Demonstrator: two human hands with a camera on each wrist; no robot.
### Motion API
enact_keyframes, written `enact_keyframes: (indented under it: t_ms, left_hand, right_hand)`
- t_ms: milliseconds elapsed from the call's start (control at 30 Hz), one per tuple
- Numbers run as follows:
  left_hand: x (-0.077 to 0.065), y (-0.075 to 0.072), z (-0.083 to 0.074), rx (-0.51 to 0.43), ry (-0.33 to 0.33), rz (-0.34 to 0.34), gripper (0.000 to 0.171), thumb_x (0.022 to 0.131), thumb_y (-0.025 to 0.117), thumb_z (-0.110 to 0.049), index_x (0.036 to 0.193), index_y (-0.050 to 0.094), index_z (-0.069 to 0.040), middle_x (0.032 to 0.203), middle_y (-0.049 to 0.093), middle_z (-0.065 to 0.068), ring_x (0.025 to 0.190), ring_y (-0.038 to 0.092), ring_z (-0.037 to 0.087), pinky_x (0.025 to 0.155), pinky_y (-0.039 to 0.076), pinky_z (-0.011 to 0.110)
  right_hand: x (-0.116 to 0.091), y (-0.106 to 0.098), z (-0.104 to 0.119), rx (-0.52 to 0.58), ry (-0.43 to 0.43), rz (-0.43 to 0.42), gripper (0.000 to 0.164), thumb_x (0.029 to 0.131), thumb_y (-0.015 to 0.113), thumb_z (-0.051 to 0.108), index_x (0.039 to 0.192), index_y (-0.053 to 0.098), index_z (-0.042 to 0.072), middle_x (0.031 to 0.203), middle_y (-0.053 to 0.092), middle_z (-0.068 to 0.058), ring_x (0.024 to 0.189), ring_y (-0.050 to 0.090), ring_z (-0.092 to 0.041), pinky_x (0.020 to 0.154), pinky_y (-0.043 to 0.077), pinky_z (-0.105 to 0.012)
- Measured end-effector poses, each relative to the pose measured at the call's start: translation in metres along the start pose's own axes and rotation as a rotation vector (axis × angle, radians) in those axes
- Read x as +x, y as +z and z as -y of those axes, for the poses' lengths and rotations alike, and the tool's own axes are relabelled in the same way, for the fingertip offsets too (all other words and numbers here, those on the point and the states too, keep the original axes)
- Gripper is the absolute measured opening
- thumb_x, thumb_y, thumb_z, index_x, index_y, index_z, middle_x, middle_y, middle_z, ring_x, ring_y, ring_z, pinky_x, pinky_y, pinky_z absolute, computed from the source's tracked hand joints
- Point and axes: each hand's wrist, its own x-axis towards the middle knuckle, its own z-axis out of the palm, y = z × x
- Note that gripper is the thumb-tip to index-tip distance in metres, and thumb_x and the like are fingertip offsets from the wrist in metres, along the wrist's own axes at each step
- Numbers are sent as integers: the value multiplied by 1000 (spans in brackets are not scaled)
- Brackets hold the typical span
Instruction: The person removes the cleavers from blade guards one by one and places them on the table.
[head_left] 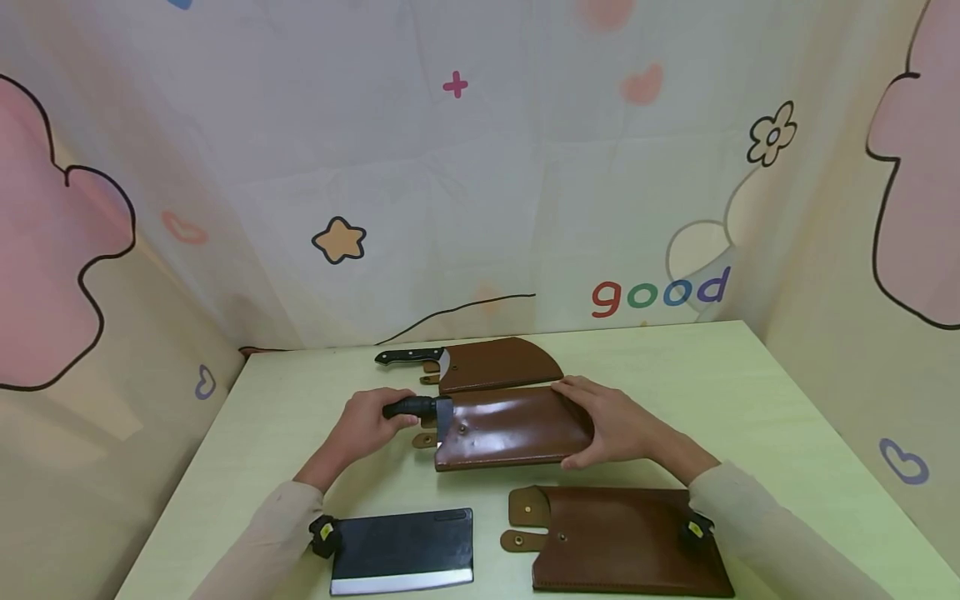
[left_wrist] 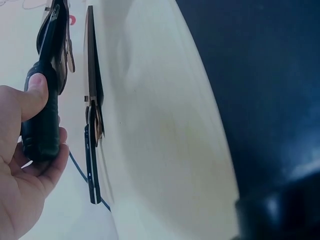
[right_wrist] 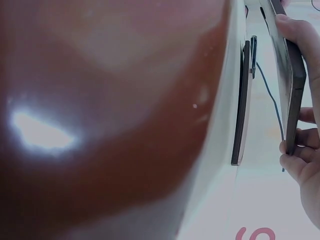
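Pale cloth printed with cartoon shapes [head_left: 420,167] surrounds a light yellow-green tabletop [head_left: 660,367] in the head view. Over its middle is a glossy brown leather sheath [head_left: 517,429], with a strip of grey cleaver blade [head_left: 444,415] and a black handle [head_left: 408,407] emerging at its left end. The left hand [head_left: 371,417] pinches the handle; the right hand [head_left: 618,425] spans the sheath's other end, thumb and fingers on opposite edges. Behind lies a black riveted-handled knife [head_left: 411,356] in a rounded brown sheath [head_left: 495,365]; nearer lie a dark rectangular blade with a bright edge [head_left: 397,546] and a brown snap-strapped sheath [head_left: 615,533]. Only the left wrist view shows the handle's butt, fingers curled beneath and thumb on top. The right wrist view shows the held sheath edge-on, above the tabletop, its thick rim between thumb and fingertips.
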Motion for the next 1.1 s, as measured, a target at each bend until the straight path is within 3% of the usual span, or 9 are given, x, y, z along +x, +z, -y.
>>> enact_keyframes:
  t_ms: [233, 600, 1100]
  left_hand:
    - [-2, -3, 2, 1, -38, 2, 38, 91, 80, -24, 125, 73, -8, 122, 73, 12, 99, 67, 25, 86, 51, 45]
    - [-5, -11, 5, 5, -17, -15, 40, 90, 80, -22, 125, 73, -6, 121, 73, 14, 105, 69, 32, 89, 52, 50]
    - [-15, -16, 16, -3, -69, -6, 42, 91, 80, -22, 128, 71, -4, 125, 71, 17, 112, 67, 36, 94, 51, 54]
  right_hand:
    - [-3, -2, -2, -6, -1, -19, 109, 65, 89, 60, 153, 46, 10, 153, 47, -20, 133, 53, -42, 99, 50, -58]
    - [-8, -5, -7, -1, -22, -43, 108, 64, 90, 59, 151, 48, 11, 148, 51, -11, 126, 58, -30, 97, 53, -52]
    - [-20, -10, -12, 1, -11, -60, 107, 64, 90, 59, 150, 49, 9, 147, 52, -13, 126, 58, -32, 97, 53, -53]
